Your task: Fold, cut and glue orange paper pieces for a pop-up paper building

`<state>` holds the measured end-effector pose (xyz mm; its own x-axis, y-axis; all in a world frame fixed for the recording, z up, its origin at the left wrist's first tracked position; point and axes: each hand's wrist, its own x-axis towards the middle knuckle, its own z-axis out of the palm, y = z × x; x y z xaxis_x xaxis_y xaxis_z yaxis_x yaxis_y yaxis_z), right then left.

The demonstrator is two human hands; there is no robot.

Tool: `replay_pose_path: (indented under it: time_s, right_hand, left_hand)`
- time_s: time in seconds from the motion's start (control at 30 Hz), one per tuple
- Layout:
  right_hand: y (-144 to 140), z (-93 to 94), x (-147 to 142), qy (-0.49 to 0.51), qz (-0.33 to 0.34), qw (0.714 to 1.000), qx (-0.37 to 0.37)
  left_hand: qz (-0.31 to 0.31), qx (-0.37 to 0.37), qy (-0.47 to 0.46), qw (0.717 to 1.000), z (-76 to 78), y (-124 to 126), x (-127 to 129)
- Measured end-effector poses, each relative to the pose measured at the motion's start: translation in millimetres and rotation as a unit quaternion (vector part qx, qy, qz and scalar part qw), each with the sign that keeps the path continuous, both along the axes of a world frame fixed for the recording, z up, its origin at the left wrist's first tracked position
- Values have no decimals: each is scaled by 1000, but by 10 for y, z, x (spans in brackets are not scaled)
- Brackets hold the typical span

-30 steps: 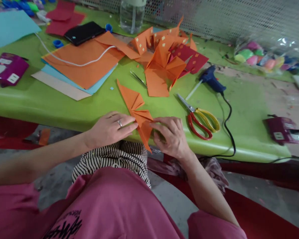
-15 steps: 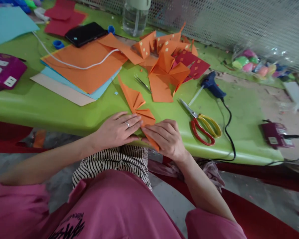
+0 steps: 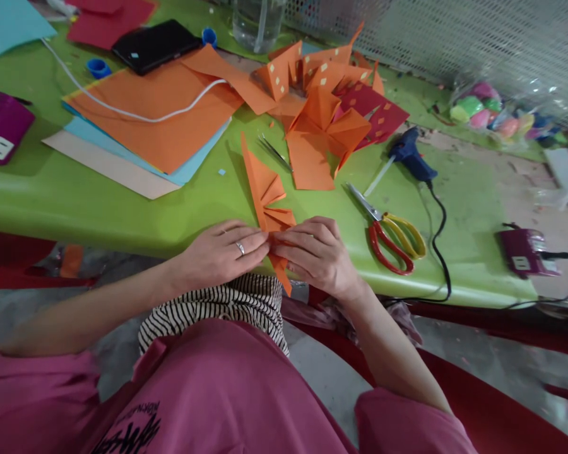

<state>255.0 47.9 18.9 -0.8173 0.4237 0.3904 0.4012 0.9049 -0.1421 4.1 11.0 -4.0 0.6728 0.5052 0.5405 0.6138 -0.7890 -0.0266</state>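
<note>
At the near edge of the green table (image 3: 123, 208) both hands meet on a folded orange paper piece (image 3: 265, 189); the left hand (image 3: 218, 252), a ring on one finger, lies flat with its fingers pressing the paper's near part against the tabletop; the right hand (image 3: 317, 255) curls over the same spot, fingertips pinching a fold, so each hand is grasping the paper rather than lying loose; the piece's long pointed end runs away from the person across the table, while another tip pokes down past the table edge between the two hands; just to the right lie scissors (image 3: 388, 230) with red and yellow handles, blades shut, and beyond them a blue glue gun (image 3: 409, 157) with a black cord trailing off the table; tweezers (image 3: 274, 151) rest beside a heap of folded orange shapes (image 3: 322, 126); further left, flat orange sheets (image 3: 146, 120) are stacked over pale blue ones, a white cable across them and a black phone (image 3: 154, 44) behind
</note>
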Motion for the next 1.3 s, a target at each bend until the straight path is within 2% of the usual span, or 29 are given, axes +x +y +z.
replay_pose_path:
  time_s: [0.2, 0.37, 0.47, 0.57, 0.87, 1.07, 1.3]
  right_hand:
    - [19, 34, -48, -3, -25, 999, -45]
    - [23, 89, -114, 28, -57, 997, -49]
    - [30, 73, -74, 14, -128, 991, -45]
    - [54, 34, -31, 10, -177, 983, -51]
    - [137, 7, -53, -6, -134, 990, -37]
    - [134, 32, -101, 20, -162, 981, -101]
    - [136, 47, -133, 58, -154, 977, -135]
  left_hand:
    - [22, -18, -23, 999, 30, -59, 70]
    - [97, -30, -43, 994, 114, -34, 180]
    - [131, -64, -42, 988, 141, -8, 139]
    - [132, -89, -43, 986, 155, 15, 57]
    - [108, -87, -37, 990, 170, -41, 21]
    - [182, -195, -74, 961, 231, 16, 85]
    - [244, -220, -104, 939, 211, 147, 131]
